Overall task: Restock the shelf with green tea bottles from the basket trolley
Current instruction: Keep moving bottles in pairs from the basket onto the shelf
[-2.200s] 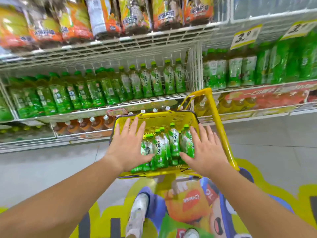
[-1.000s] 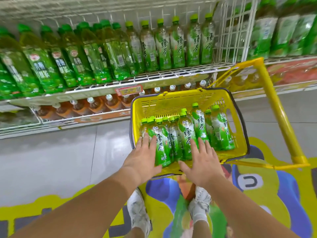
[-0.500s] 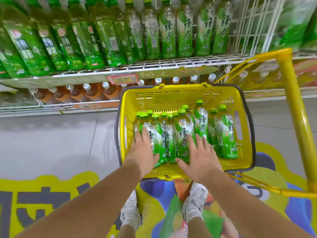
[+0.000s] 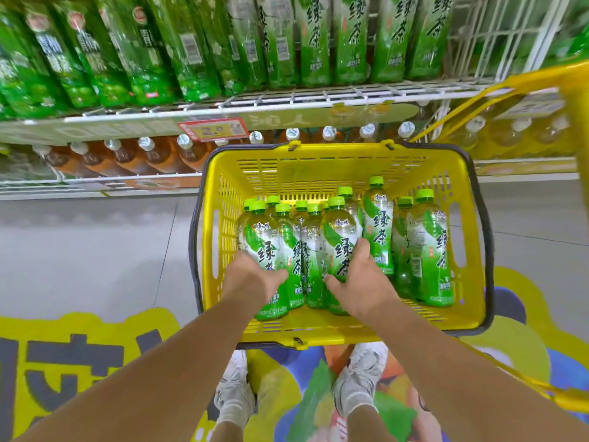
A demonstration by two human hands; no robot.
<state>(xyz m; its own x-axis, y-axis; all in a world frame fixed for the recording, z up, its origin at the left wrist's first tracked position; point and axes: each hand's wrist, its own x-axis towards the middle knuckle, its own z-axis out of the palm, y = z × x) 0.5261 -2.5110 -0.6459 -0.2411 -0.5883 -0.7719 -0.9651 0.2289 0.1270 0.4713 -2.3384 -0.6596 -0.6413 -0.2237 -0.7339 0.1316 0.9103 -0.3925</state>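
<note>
Grips a green tea bottle (image 4: 264,247) in left hand (image 4: 251,279), second bottle (image 4: 339,237) in right hand (image 4: 360,282), inside the basket (image 4: 318,154); seemingly the whole load left to shelve.

I'm in a shop aisle, a supermarket by the look of it. A white wire shelf (image 4: 287,97) carries packed rows of green tea bottles (image 4: 318,43), and a red price tag (image 4: 213,130) is clipped to its front edge, the digits too blurred to read. Brown drinks (image 4: 127,157) line the tier below. My yellow basket (image 4: 318,167) faces them, and a printed floor advert (image 4: 79,362) lies underfoot.
</note>
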